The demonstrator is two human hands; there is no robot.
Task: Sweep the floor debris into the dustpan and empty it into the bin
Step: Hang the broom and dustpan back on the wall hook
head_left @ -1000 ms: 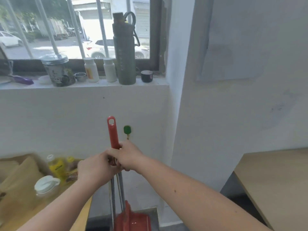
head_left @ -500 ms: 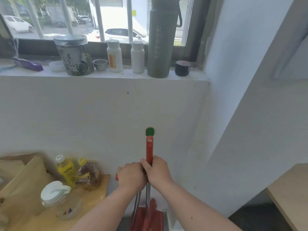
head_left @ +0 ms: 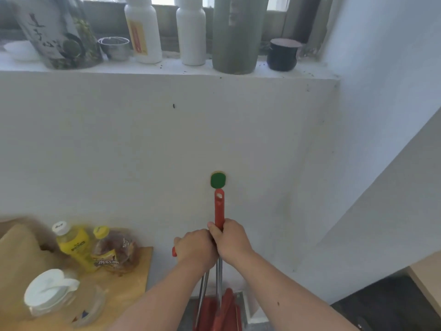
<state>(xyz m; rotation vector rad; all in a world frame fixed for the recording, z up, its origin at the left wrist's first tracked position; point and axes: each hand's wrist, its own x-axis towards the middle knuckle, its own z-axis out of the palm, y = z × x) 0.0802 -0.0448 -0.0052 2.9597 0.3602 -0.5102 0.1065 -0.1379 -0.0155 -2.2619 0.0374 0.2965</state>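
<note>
Two red-handled tools stand together against the white wall. My right hand (head_left: 232, 240) grips the upright red handle (head_left: 219, 209) just below its hanging hole. My left hand (head_left: 194, 250) is closed around a second handle, whose red end (head_left: 174, 252) pokes out to the left of my fist. Two metal shafts (head_left: 219, 283) run down from my hands to the red dustpan and broom head (head_left: 214, 311) on the floor; I cannot tell which shaft belongs to which. A green-capped stick top (head_left: 217, 180) shows just behind the red handle. No bin or debris is in view.
A wooden table (head_left: 133, 278) at the left carries a yellow bottle (head_left: 74, 247), a snack bag (head_left: 114, 254) and a white-lidded jar (head_left: 50, 292). The window sill (head_left: 167, 69) above holds bottles, a green flask (head_left: 236, 34) and a dark cup (head_left: 282, 54). Another table edge (head_left: 427, 280) is at the right, over dark floor (head_left: 381, 304).
The view has dropped and moved closer to the wall. My left hand has drawn its handle slightly left, away from the upright handle in my right hand.
</note>
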